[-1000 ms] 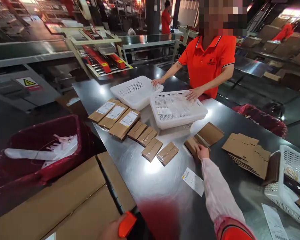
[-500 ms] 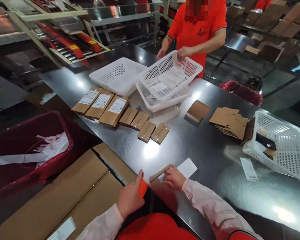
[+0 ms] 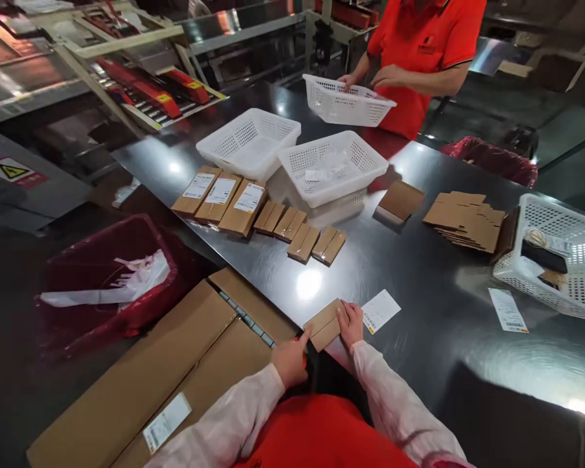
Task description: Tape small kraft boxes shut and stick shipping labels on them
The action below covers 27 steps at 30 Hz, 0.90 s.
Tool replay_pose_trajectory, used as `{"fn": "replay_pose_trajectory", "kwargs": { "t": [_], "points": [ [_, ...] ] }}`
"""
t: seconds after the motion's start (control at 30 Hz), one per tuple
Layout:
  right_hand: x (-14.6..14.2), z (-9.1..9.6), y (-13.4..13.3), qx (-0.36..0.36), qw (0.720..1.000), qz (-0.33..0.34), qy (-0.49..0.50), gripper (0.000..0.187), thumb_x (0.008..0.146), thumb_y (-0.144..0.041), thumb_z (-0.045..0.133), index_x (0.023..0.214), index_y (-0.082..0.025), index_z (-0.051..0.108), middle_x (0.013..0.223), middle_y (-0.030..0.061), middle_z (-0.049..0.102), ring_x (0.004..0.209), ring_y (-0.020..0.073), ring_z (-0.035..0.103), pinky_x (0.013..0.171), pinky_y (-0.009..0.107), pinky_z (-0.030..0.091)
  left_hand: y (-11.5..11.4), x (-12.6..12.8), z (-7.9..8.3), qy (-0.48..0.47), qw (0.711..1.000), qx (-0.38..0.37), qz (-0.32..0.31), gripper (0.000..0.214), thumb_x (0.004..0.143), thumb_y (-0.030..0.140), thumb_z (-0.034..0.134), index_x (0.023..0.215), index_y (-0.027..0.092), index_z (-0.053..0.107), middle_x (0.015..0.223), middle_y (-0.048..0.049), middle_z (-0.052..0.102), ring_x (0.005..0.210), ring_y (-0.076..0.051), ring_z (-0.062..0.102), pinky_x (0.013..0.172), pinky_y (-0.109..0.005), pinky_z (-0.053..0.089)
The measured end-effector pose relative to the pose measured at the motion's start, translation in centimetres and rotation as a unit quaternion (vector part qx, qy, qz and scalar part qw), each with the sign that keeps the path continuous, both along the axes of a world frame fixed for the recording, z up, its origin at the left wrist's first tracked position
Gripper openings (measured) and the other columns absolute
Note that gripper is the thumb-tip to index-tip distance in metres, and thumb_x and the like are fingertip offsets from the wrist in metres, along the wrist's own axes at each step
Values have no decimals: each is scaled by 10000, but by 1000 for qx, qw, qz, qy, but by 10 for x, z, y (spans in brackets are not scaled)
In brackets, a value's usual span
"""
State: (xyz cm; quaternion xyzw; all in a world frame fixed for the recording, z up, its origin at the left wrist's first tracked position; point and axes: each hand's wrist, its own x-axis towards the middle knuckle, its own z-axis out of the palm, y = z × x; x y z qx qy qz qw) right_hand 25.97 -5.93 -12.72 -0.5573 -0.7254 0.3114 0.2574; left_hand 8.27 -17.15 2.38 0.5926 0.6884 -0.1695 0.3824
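Note:
A small flat cardboard box (image 3: 323, 324) lies at the near edge of the steel table (image 3: 419, 312). My right hand (image 3: 351, 322) rests on its right end, fingers curled over the edge and gripping it. At the box's left corner, my left hand (image 3: 290, 359) is closed around an orange tool (image 3: 301, 339) that is mostly hidden in the fist. A white printed label (image 3: 381, 311) lies flat just right of my right hand.
Rows of labelled and plain small boxes (image 3: 273, 218) lie mid-table by white baskets (image 3: 332, 167). A co-worker in an orange shirt (image 3: 424, 45) holds another basket (image 3: 347, 101). Flat cardboard blanks (image 3: 465, 220), a right-hand basket (image 3: 556, 260), a large carton (image 3: 166, 364) and a red bin (image 3: 102, 286) surround me.
My right hand pulled a small box from mid-table to the near edge, and my left hand with the orange tool joined it. The co-worker lifted the top basket off the stack.

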Motion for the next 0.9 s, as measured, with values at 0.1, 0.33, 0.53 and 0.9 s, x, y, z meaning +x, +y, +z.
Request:
{"fn": "replay_pose_trajectory", "kwargs": {
  "t": [0.1, 0.33, 0.53, 0.9],
  "points": [
    [-6, 2, -3, 18, 1000, -17, 10, 416, 919, -483, 429, 1175, -244, 652, 1002, 99, 534, 985, 276, 523, 945, 519, 447, -10, -23, 34, 23, 999, 29, 22, 580, 655, 270, 619, 1235, 281, 609, 993, -108, 726, 964, -330, 678, 793, -409, 525],
    [-8, 6, -5, 20, 1000, -19, 12, 407, 911, -458, 446, 1164, -216, 653, 993, 102, 533, 989, 272, 517, 940, 506, 449, -4, -28, 38, -60, 990, 129, 23, 704, 640, 272, 627, 1336, 346, 553, 1066, -76, 686, 922, -278, 668, 848, -378, 517],
    [-10, 24, -8, 60, 995, 33, -76, 363, 948, -389, 416, 1218, -266, 627, 1103, 109, 561, 1027, 280, 502, 894, 480, 425, -25, -45, -13, -112, 985, 133, 19, 753, 614, 234, 633, 1358, 307, 544, 1122, -65, 687, 992, -267, 655, 910, -367, 518],
    [-45, 57, -41, 12, 967, 33, -251, 811, 801, -741, 469, 1420, -217, 451, 1436, 163, 440, 1271, 397, 343, 1000, 555, 287, -69, -55, -96, -179, 957, 220, 56, 723, 551, 150, 635, 1271, 220, 626, 1119, -104, 657, 1016, -270, 638, 951, -368, 515]
  ]
}}
